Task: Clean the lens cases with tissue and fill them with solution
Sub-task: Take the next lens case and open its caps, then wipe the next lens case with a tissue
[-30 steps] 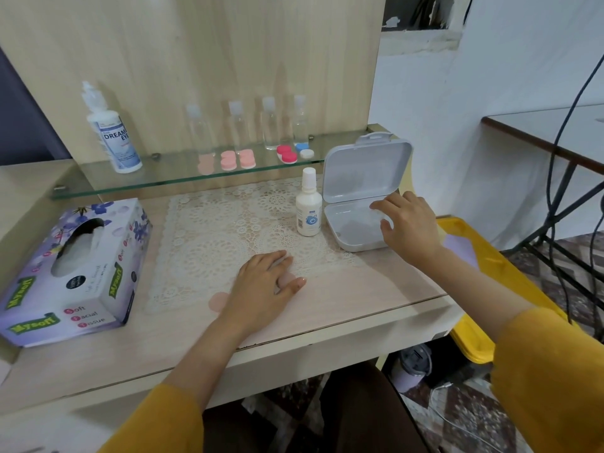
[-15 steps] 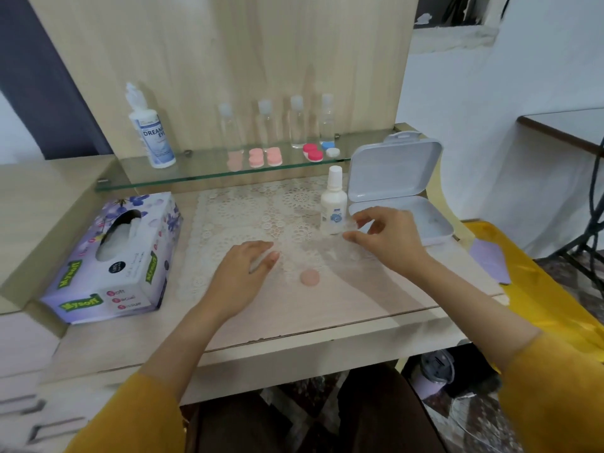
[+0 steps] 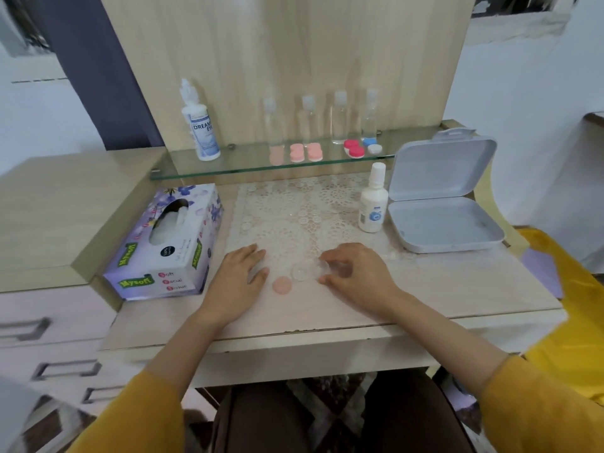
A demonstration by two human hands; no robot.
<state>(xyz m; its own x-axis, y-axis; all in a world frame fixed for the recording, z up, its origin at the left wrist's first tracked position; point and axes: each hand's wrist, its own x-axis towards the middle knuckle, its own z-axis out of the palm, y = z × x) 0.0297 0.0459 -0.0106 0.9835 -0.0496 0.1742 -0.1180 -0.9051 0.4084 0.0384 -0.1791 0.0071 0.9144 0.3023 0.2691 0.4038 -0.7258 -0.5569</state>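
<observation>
Now, on the head view I see the left hand (image 3: pixel 238 279) flat on the desk (image 3: pixel 441 289), fingers straight, right hand (image 3: pixel 356 273) pinching a clear lens case (image 3: pixel 302 273), pink cap (image 3: pixel 282 285) between the hands, tissue box (image 3: pixel 166 243) left, solution bottle (image 3: pixel 372 204) far right.

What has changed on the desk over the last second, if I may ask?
The right-hand grip drew back from the open white plastic box towards the desk's middle and now pinches a clear plastic lens case beside a round pink cap. The left-hand grip lies flat on the desk as before. The purple tissue box and small white bottle have not moved.
</observation>
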